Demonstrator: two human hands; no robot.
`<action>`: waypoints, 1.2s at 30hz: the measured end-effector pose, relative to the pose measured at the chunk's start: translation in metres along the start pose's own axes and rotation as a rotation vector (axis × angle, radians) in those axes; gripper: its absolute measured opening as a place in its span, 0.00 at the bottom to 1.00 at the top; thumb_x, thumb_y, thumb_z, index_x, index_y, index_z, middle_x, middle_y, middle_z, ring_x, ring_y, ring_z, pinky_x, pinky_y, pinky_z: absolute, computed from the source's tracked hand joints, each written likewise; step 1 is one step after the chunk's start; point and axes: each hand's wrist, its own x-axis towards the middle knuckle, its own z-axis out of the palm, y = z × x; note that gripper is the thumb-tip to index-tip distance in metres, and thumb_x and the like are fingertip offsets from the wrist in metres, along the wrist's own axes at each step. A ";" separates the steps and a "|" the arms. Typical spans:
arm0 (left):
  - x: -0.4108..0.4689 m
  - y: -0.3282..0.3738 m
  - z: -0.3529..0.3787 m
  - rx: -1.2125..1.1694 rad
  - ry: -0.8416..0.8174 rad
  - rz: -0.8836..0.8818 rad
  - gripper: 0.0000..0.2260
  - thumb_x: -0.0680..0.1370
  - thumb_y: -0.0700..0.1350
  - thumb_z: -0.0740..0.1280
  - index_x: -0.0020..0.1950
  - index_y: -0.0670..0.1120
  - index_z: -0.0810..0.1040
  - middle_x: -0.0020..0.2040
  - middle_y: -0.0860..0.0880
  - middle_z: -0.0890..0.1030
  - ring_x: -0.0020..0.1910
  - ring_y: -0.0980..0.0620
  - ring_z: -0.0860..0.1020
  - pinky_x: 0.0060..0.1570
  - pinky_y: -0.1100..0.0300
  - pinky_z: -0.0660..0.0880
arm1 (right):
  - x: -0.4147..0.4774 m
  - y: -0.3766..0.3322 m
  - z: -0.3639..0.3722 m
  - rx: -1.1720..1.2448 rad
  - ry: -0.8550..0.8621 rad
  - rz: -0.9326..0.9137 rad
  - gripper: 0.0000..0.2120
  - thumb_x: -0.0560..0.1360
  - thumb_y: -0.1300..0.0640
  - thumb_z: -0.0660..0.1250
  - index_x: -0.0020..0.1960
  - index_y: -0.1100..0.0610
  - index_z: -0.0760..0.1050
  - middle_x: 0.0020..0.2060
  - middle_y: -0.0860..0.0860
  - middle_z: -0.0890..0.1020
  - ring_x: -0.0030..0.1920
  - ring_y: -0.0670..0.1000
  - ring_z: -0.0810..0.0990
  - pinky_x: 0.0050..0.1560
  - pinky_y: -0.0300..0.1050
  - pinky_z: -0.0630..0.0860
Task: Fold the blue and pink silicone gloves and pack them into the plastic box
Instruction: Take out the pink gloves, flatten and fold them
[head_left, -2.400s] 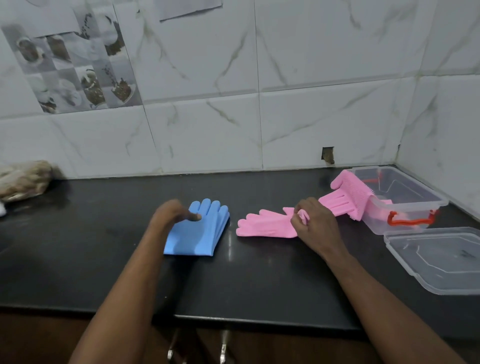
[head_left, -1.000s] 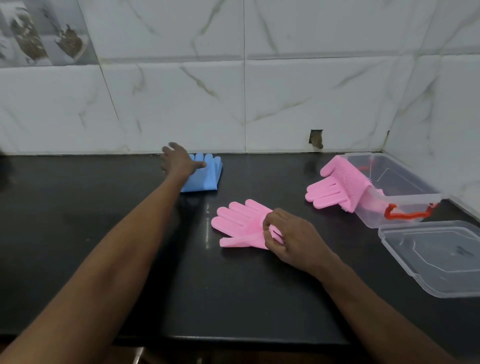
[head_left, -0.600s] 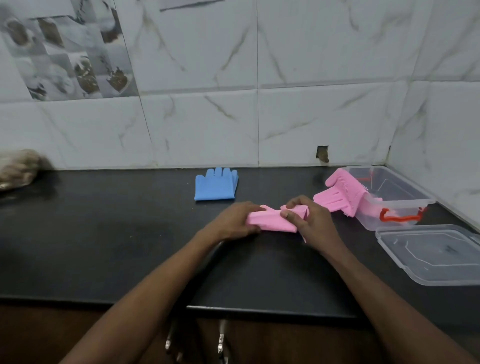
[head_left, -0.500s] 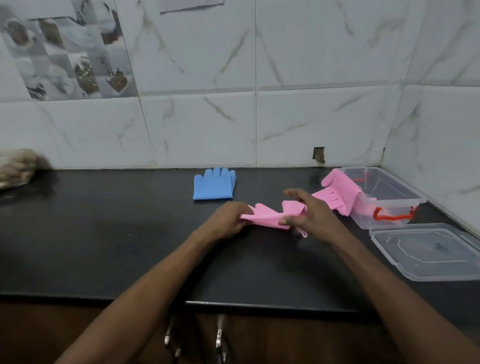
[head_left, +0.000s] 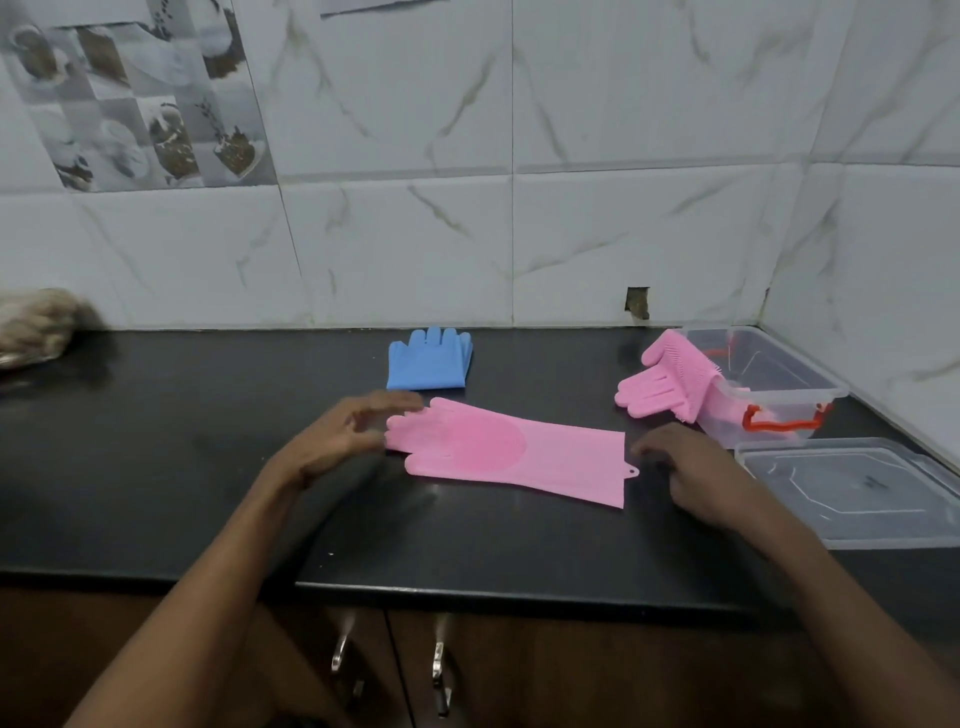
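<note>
A pink silicone glove (head_left: 511, 451) lies flat and stretched out on the black counter (head_left: 182, 467), fingers to the left, cuff to the right. My left hand (head_left: 345, 434) hovers at its fingertips, fingers apart. My right hand (head_left: 685, 467) rests just beyond the cuff, holding nothing. A second pink glove (head_left: 662, 376) hangs over the left rim of the clear plastic box (head_left: 779, 387), its fingers down on the counter. The folded blue gloves (head_left: 428, 359) lie near the wall behind the flat glove.
The box's clear lid (head_left: 857, 491) lies on the counter in front of the box, right of my right hand. A brownish bundle (head_left: 36, 325) sits at the far left by the tiled wall. Cabinet handles (head_left: 439, 670) show below the counter edge.
The pink glove, bunched between both hands half a second ago, now lies spread flat. Both hands have let go and moved apart to its two ends.
</note>
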 end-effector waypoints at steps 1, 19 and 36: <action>0.004 0.000 -0.002 -0.013 0.175 -0.073 0.18 0.72 0.48 0.68 0.61 0.50 0.81 0.60 0.55 0.81 0.60 0.58 0.77 0.61 0.62 0.72 | 0.002 -0.001 0.002 0.044 0.092 0.098 0.17 0.74 0.68 0.63 0.57 0.53 0.80 0.58 0.51 0.81 0.56 0.52 0.79 0.58 0.45 0.75; 0.027 -0.002 -0.004 0.234 0.245 -0.812 0.14 0.70 0.45 0.77 0.35 0.37 0.78 0.31 0.41 0.78 0.28 0.46 0.73 0.31 0.59 0.68 | 0.048 -0.047 0.045 0.256 0.254 0.384 0.13 0.73 0.56 0.70 0.55 0.58 0.74 0.52 0.59 0.82 0.53 0.60 0.80 0.50 0.50 0.74; 0.037 0.015 0.085 0.432 0.186 -0.135 0.17 0.79 0.50 0.67 0.68 0.50 0.77 0.71 0.49 0.74 0.69 0.51 0.73 0.70 0.57 0.63 | 0.067 -0.015 -0.032 -0.532 0.269 -0.048 0.09 0.75 0.57 0.65 0.54 0.58 0.80 0.54 0.56 0.80 0.56 0.58 0.76 0.57 0.50 0.70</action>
